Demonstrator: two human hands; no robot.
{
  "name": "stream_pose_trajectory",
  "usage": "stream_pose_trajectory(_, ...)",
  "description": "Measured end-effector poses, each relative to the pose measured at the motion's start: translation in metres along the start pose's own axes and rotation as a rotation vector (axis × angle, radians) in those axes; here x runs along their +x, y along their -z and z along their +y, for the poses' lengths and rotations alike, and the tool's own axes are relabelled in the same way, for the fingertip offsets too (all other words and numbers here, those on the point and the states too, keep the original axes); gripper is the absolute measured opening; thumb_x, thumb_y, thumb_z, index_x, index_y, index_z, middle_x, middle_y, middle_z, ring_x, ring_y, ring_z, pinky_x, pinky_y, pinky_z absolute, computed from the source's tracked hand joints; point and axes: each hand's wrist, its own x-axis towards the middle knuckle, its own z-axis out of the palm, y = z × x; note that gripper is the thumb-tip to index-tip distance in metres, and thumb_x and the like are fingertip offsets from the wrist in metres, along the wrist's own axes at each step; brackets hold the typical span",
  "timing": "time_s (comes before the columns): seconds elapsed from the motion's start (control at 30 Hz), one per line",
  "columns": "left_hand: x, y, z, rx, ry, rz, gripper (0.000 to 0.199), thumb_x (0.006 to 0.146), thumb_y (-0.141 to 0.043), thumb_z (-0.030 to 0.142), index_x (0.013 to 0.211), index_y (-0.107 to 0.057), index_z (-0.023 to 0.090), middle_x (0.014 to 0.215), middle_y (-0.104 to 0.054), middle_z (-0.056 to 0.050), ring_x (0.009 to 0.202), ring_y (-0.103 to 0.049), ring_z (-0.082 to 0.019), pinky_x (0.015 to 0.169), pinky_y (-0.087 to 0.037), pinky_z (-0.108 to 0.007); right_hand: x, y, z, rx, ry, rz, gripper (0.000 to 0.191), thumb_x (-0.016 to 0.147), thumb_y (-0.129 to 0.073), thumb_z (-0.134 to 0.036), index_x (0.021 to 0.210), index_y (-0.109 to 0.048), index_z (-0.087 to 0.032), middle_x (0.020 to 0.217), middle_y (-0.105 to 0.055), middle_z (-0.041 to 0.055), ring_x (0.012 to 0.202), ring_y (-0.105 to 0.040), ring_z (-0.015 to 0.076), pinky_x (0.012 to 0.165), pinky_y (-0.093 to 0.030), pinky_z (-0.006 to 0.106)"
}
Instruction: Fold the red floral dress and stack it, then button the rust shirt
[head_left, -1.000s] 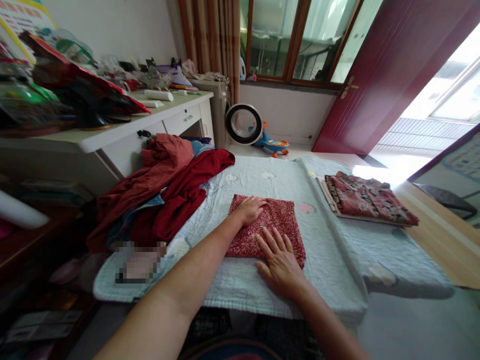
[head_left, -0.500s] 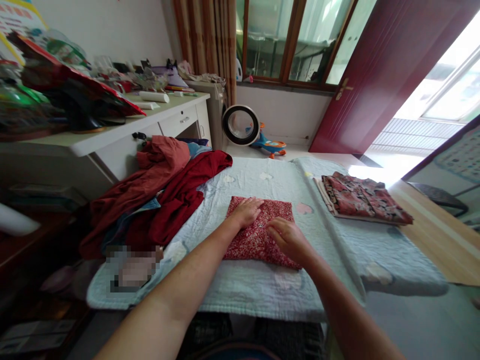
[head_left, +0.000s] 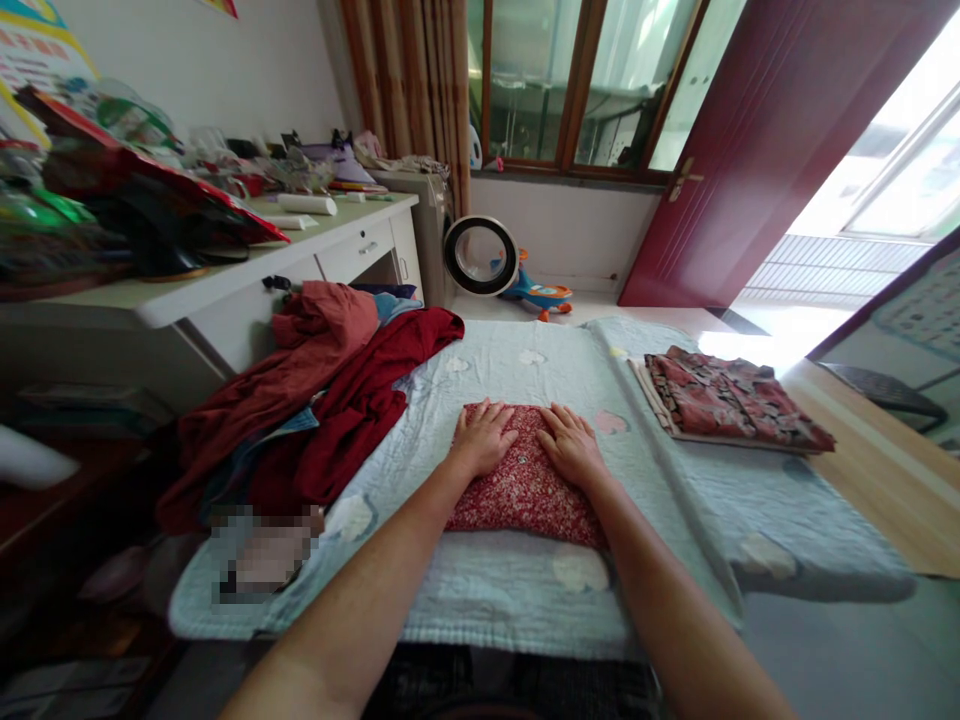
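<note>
"What lies nearest the person?"

"The front edge of a pale blue quilted cover (head_left: pixel 517 605). On it, a little farther in, is the folded red speckled cloth (head_left: pixel 525 505), lying flat in front of the person."

"And the hands?"

"Both are on its far half, palms down. The left hand (head_left: pixel 484 440) has its fingers slightly apart, pressed to nothing but the cloth. The right hand (head_left: pixel 574 447) lies just beside it, its thumb apart from the other fingers. Neither is clamped on anything."

"What is about them?"

"To the left, a dark red garment (head_left: pixel 360 415) is heaped against a salmon one (head_left: pixel 322 330). To the right, well apart from the hands, sits a folded patterned stack (head_left: pixel 739 400)."

"Farther off?"

"A cluttered white desk (head_left: pixel 367 248) on the left, then a round, dark-ringed door (head_left: pixel 481 256) standing open, with a blue and orange toy (head_left: pixel 541 293) beside it. Behind those are a brown curtain (head_left: pixel 409 100) and a window (head_left: pixel 532 80)."
</note>
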Motion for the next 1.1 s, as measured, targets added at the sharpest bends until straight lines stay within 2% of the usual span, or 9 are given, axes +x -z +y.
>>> stream_pose_trajectory(0.13,-0.001,0.006,0.000,-0.043,0.039,0.019,0.049,0.097,-0.037,0.048,0.142,-0.045,0.030,0.158,-0.034,-0.004,0.147,-0.023,-0.028,0.118,-0.016,-0.056,0.000,0.000,0.024,0.044,-0.120,0.014,0.054,0.099,-0.035,-0.046,0.144,-0.044,-0.019,0.152,-0.042,0.0108,0.141,-0.034,0.0262,0.115,-0.022,0.047)
stream_pose_trajectory(0.23,-0.002,0.016,-0.007,-0.097,0.243,0.173,0.047,0.091,-0.049,0.044,0.133,-0.055,0.023,0.158,-0.030,-0.011,0.146,-0.025,-0.032,0.117,-0.025,-0.048,-0.005,0.003,0.042,0.114,-0.146,0.168,0.049,0.094,-0.043,-0.040,0.132,-0.054,-0.011,0.137,-0.056,0.0162,0.130,-0.047,0.0256,0.111,-0.031,0.041)
stream_pose_trajectory(0.33,-0.003,0.025,-0.019,-0.214,0.414,0.264,0.050,0.084,-0.059,0.035,0.130,-0.054,0.015,0.146,-0.043,-0.018,0.137,-0.041,-0.029,0.113,-0.034,-0.040,-0.012,0.006,0.052,0.252,-0.249,0.278,0.046,0.088,-0.049,-0.037,0.123,-0.058,-0.009,0.118,-0.066,0.0171,0.110,-0.060,0.0246,0.097,-0.043,0.035)
stream_pose_trajectory(0.43,0.000,0.029,-0.029,-0.376,0.387,0.228,0.054,0.078,-0.064,0.028,0.129,-0.051,0.013,0.131,-0.056,-0.016,0.123,-0.054,-0.025,0.104,-0.043,-0.034,-0.016,0.010,0.050,0.381,-0.379,0.207,0.052,0.083,-0.055,-0.039,0.125,-0.055,-0.008,0.095,-0.071,0.0120,0.087,-0.066,0.0228,0.079,-0.048,0.031)
stream_pose_trajectory(0.53,0.006,0.028,-0.031,-0.507,0.367,0.171,0.062,0.074,-0.068,0.025,0.130,-0.048,0.013,0.126,-0.060,-0.014,0.115,-0.059,-0.023,0.097,-0.046,-0.031,-0.015,0.015,0.041,0.442,-0.444,0.101,0.051,0.076,-0.064,-0.038,0.118,-0.059,-0.010,0.078,-0.070,0.0064,0.072,-0.064,0.0201,0.062,-0.044,0.026)
stream_pose_trajectory(0.63,0.014,0.027,-0.027,-0.571,0.421,0.111,0.073,0.067,-0.074,0.023,0.133,-0.045,0.012,0.119,-0.064,-0.013,0.108,-0.062,-0.022,0.089,-0.047,-0.027,-0.010,0.022,0.032,0.430,-0.384,0.004,0.023,0.073,-0.067,-0.035,0.083,-0.067,-0.014,0.066,-0.064,0.0028,0.063,-0.059,0.0162,0.053,-0.036,0.023)
stream_pose_trajectory(0.73,0.022,0.027,-0.026,-0.581,0.471,0.096,0.076,0.061,-0.077,0.021,0.131,-0.047,0.011,0.114,-0.065,-0.013,0.101,-0.063,-0.023,0.082,-0.047,-0.027,-0.006,0.028,0.026,0.424,-0.297,-0.073,0.021,0.075,-0.063,-0.030,0.060,-0.062,-0.016,0.056,-0.057,-0.0001,0.057,-0.054,0.0136,0.052,-0.032,0.023)
stream_pose_trajectory(0.93,0.034,0.028,-0.031,-0.637,0.485,0.034,0.061,0.058,-0.077,0.018,0.115,-0.057,0.011,0.087,-0.069,-0.004,0.076,-0.064,-0.018,0.064,-0.045,-0.024,-0.006,0.032,0.020,0.486,-0.238,-0.005,0.010,0.072,-0.061,-0.024,0.066,-0.066,-0.017,0.063,-0.064,0.0003,0.060,-0.057,0.0143,0.056,-0.037,0.023)
stream_pose_trajectory(1.1,0.035,0.030,-0.032,-0.711,0.482,-0.095,0.027,0.056,-0.076,0.016,0.080,-0.065,0.012,0.062,-0.062,0.002,0.058,-0.059,-0.016,0.055,-0.041,-0.024,-0.009,0.032,0.020,0.675,-0.279,0.066,0.013,0.067,-0.064,-0.026,0.074,-0.069,-0.017,0.069,-0.069,0.0022,0.064,-0.061,0.0171,0.058,-0.042,0.025)
